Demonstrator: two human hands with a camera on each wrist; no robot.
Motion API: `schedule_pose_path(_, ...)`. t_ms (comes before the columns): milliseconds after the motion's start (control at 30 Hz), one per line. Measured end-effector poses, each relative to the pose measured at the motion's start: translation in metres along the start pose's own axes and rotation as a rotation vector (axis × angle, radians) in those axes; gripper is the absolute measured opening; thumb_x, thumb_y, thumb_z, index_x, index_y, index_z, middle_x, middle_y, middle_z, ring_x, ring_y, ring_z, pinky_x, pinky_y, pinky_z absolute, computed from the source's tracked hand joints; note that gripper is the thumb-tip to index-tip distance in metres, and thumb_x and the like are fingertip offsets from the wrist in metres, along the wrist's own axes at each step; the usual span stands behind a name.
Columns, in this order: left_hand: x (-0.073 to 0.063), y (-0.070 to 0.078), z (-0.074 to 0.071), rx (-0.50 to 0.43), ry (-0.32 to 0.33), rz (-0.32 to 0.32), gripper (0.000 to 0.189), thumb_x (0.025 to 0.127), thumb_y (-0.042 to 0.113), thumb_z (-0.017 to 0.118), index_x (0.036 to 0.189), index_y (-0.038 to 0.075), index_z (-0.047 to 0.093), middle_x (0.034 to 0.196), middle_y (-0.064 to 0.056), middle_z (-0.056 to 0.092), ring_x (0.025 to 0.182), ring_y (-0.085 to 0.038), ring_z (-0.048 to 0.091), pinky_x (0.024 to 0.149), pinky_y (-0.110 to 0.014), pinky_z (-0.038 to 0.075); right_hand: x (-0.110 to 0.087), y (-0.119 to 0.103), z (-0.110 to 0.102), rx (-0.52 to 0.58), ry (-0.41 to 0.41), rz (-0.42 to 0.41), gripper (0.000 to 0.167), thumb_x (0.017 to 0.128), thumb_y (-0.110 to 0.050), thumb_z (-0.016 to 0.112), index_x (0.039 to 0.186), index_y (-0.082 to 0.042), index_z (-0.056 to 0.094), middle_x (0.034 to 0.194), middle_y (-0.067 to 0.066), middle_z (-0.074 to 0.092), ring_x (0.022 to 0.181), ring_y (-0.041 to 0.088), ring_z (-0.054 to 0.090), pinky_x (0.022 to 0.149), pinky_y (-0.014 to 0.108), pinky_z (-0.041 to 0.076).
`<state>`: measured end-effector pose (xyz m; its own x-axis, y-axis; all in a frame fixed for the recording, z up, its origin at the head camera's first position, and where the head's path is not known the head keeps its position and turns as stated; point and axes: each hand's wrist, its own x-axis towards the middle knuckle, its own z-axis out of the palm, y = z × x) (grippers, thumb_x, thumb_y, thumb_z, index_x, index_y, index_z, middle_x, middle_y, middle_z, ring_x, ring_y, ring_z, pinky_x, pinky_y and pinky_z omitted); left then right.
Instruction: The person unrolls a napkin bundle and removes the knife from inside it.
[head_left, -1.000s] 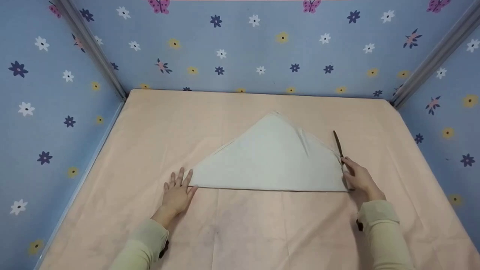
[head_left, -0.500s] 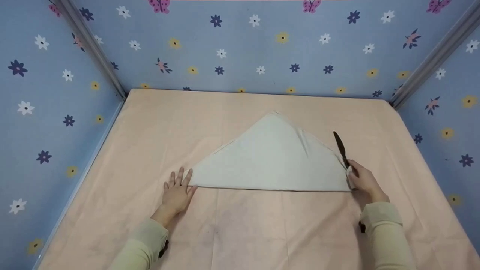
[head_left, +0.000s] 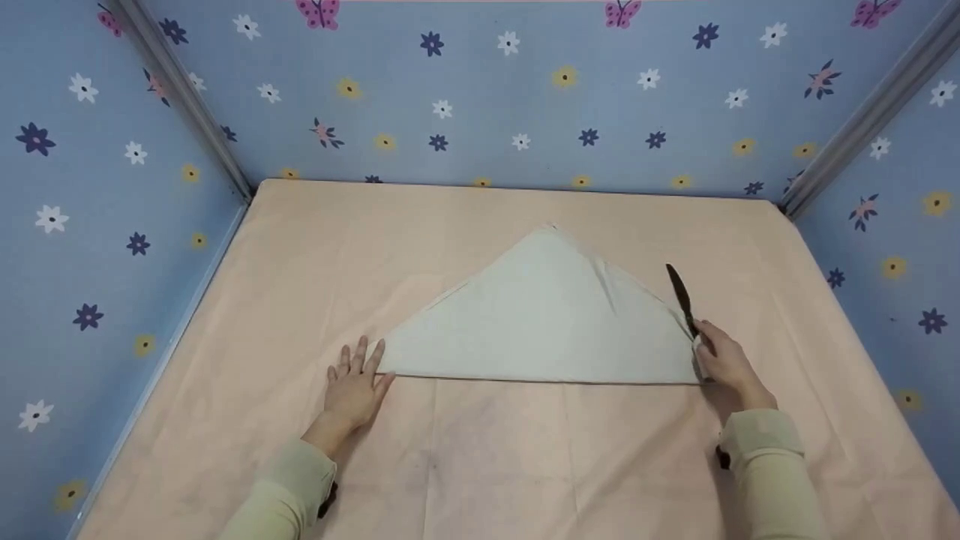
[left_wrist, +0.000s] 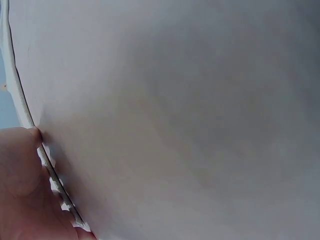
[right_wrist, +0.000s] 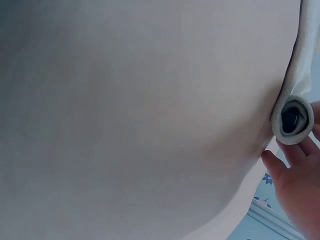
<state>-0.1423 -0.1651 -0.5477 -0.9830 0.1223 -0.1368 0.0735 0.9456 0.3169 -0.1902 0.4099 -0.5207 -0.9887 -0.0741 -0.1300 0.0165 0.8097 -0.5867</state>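
Covering nearly the whole counter (head_left: 300,247), a peach-coloured sheet gives a soft, faintly creased bed for the work, and it meets blue walls (head_left: 480,105) printed with small flowers and butterflies on three sides, with grey metal posts in the two far corners. On the sheet, about the middle and a little toward the far side, lies a pale grey-white cloth (head_left: 547,315) folded into a broad triangle, its long folded edge nearest the person and its peak pointing away; lying flat like this, it seems set up so each hand can reach one end of the long edge. The left hand (head_left: 354,382) rests palm down at the left corner, fingers straight and spread, touching the tip of the cloth, most likely to pin that end so the fabric cannot slide; the left wrist view shows only skin against the cloth's edge. The right hand (head_left: 724,364) is at the right corner, its fingers curled around the cloth there, and the right wrist view shows that corner rolled into a small tube with a dark core just beside the fingertips (right_wrist: 274,159). A thin dark stick-like tool (head_left: 681,296) stands out of that grip, angled away along the cloth's right slope, apparently serving as the core the corner is wound on.
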Motion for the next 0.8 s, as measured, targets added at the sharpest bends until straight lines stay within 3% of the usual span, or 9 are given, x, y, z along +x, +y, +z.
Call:
schedule_pose_path(300,0.0022,-0.0007,0.0018,0.004,-0.006,-0.013,0.061,0.094,0.043,0.032,0.143,0.012,0.014,0.146,-0.018,0.004,0.130,-0.043,0.001,0.098,-0.062,0.007,0.0025,-0.0012,0.0004,-0.038,-0.031,-0.010,0.052,0.090,-0.016,0.051,0.133,0.006,0.032,0.138,0.032,0.015,0.124,0.049,0.016,0.099,0.057,0.017)
schedule_pose_path(800,-0.0002,0.0009,0.0000,0.014,0.007,0.000,0.060,0.094,0.042,0.034,0.143,0.011,0.016,0.146,-0.019,0.006,0.129,-0.044,0.003,0.097,-0.063,0.009,0.0008,0.0042,-0.0037,-0.054,-0.068,0.014,0.063,0.086,-0.027,0.060,0.136,-0.001,0.031,0.139,0.032,0.013,0.124,0.052,0.012,0.098,0.060,0.014)
